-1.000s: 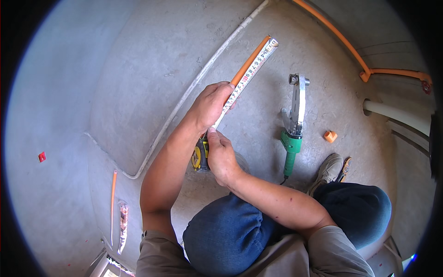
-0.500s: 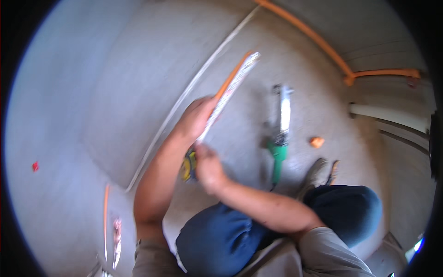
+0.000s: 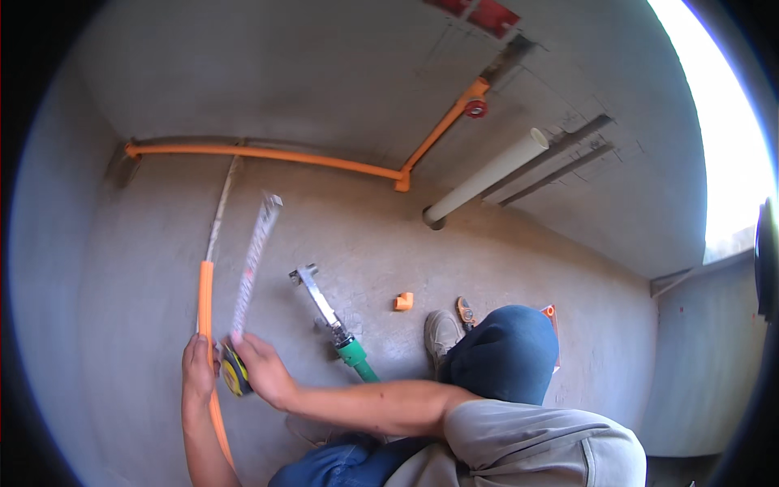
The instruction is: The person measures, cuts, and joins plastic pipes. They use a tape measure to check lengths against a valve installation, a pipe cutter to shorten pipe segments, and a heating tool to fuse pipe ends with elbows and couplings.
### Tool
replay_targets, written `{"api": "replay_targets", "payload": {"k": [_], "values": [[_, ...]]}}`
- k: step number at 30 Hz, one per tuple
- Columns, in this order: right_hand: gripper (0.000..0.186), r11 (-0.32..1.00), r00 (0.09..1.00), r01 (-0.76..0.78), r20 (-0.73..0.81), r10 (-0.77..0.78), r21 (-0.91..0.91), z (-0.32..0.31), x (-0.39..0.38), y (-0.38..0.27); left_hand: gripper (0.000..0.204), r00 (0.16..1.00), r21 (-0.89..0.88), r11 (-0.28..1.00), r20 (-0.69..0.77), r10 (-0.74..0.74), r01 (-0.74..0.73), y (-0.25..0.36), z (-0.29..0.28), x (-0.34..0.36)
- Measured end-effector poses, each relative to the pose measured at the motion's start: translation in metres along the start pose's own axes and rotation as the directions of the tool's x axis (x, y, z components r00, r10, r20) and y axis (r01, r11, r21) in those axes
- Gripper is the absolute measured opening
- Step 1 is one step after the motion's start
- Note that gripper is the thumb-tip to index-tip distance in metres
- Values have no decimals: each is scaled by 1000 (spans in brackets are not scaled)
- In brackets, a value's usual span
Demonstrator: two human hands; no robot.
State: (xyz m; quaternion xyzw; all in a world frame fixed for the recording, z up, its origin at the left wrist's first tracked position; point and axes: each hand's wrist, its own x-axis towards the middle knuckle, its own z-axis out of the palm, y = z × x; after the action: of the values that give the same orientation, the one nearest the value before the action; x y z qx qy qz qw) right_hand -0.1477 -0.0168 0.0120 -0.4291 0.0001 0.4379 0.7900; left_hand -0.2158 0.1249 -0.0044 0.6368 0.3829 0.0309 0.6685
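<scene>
My left hand [image 3: 197,370] grips a loose orange pipe [image 3: 205,296] that lies on the concrete floor and runs away from me. Just right of it, my right hand [image 3: 264,371] holds a yellow and black tape measure [image 3: 236,377]. Its blade [image 3: 253,260] is pulled out and reaches forward beside the pipe, angling slightly to the right. The two hands are close together, with the tape case between them.
A pipe welding tool [image 3: 324,311] with a green handle lies right of the tape. An orange elbow fitting [image 3: 403,301] sits near my shoe [image 3: 442,333]. Fixed orange piping [image 3: 268,153] runs along the wall base and up the wall. A white pipe [image 3: 487,174] rises from the floor.
The view has swung round, so the wall and fixed piping now show. Both hands keep their hold on the pipe and tape measure, now lower left in the picture.
</scene>
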Motion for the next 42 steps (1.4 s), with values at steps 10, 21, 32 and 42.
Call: {"api": "replay_targets", "payload": {"k": [10,21,32,42], "values": [[52,321,974,150,195,112,-935,-38,72,-257,30,988,31,987,-24,-155,155,-28,18,2],[49,-633,958,214,34,284,-744,-308,67,-208,30,974,18,974,-17,-224,224,-46,61,-14],[35,-533,707,657,682,189,-533,-360,105,-143,30,973,-42,973,38,-227,229,-72,104,-34],[48,-282,987,-29,16,-157,-959,-433,-21,-175,31,972,28,973,43,-230,228,-65,111,-19]]}}
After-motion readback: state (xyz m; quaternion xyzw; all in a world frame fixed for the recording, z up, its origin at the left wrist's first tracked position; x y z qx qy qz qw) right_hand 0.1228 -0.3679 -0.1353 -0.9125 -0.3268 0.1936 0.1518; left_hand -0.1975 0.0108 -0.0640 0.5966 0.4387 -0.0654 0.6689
